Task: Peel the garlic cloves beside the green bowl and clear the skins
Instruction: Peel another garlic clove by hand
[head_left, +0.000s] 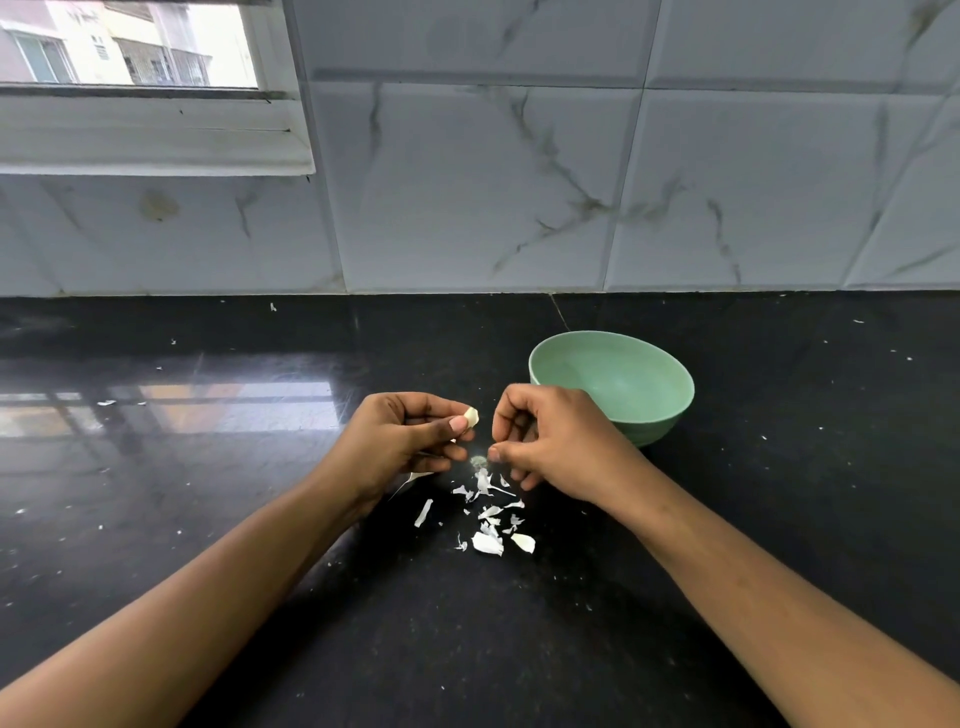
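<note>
My left hand (400, 439) pinches a pale garlic clove (470, 417) between thumb and fingers, held a little above the black counter. My right hand (553, 441) is just to its right with fingers curled; thumb and forefinger are pressed together, and I cannot tell whether a scrap of skin is between them. Several white garlic skins (488, 519) lie scattered on the counter below and between the hands. The green bowl (618, 387) stands upright behind my right hand and looks empty.
The black stone counter (208, 467) runs back to a marbled tile wall (519, 182). A window (130, 47) sits at the top left. Tiny white flecks dot the counter.
</note>
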